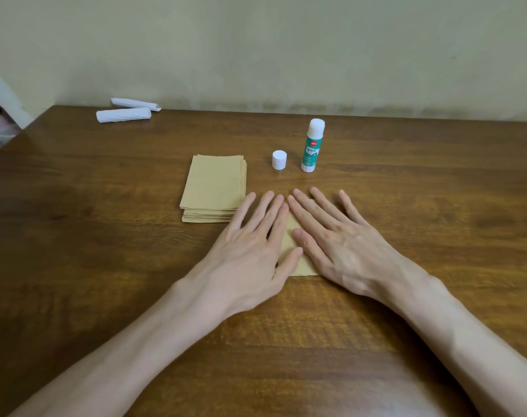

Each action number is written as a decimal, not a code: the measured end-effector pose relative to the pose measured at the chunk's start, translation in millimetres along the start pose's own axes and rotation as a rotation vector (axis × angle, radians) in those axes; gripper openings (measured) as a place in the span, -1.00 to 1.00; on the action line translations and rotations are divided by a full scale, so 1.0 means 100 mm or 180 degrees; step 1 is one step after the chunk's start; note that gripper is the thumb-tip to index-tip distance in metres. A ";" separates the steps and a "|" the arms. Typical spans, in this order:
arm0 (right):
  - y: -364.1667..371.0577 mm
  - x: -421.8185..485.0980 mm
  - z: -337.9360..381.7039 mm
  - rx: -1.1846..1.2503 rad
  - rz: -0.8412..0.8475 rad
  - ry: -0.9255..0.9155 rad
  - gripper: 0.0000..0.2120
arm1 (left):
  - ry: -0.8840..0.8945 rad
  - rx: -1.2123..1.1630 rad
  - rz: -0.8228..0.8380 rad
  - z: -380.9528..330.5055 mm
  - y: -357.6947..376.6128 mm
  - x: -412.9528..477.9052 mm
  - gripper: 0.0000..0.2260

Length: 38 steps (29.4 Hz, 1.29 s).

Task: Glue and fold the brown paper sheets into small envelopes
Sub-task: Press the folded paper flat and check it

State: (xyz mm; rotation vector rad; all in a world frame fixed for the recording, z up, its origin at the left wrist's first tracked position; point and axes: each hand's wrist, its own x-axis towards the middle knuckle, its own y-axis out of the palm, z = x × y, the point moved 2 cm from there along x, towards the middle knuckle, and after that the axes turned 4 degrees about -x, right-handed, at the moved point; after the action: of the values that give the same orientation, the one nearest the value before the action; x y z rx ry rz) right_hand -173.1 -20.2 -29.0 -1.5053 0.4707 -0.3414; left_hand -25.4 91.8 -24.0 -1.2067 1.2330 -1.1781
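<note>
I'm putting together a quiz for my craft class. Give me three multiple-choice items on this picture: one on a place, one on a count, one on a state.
1. Where is the cap relative to the glue stick?
A) on top of it
B) on the table, to its left
C) lying behind it

2. How many white paper rolls lie near the table's far edge?
A) one
B) two
C) four

3. How are the left hand and right hand?
A) flat on a brown sheet
B) gripping the glue stick
C) curled into fists

Answers:
1. B, it stands apart from the uncapped stick.
2. B, two rolls show.
3. A, straight fingers press the sheet.
</note>
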 end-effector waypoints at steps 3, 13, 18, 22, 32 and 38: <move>-0.01 -0.01 -0.03 0.0001 -0.0223 -0.0054 -0.31 | -0.0022 0.0072 0.0046 -0.02 -0.01 0.00 -0.30; 0.02 -0.07 -0.02 0.0142 -0.0098 -0.0107 -0.30 | 0.0043 0.0030 0.0046 0.02 0.02 0.02 -0.30; 0.06 -0.08 -0.02 0.0270 -0.0196 -0.0121 -0.30 | 0.0066 -0.0040 -0.0091 0.04 0.02 0.00 -0.31; -0.07 -0.04 -0.14 0.0791 -0.0533 0.0013 -0.27 | 0.0064 -0.0188 -0.0034 0.09 -0.02 0.02 -0.26; -0.15 -0.09 -0.32 0.1044 -0.0602 0.0252 -0.06 | -0.0213 -0.0351 -0.0183 0.20 -0.14 0.11 0.00; -0.21 -0.06 -0.31 0.1706 -0.0903 0.0682 -0.67 | -0.0198 -0.0473 -0.0245 0.19 -0.16 0.11 0.00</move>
State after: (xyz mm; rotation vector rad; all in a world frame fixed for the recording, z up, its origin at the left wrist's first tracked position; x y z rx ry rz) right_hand -192.2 -44.8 -7.6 -1.0121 0.2983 -0.7918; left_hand -5.7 80.4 -8.8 -1.4015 1.2543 -1.1114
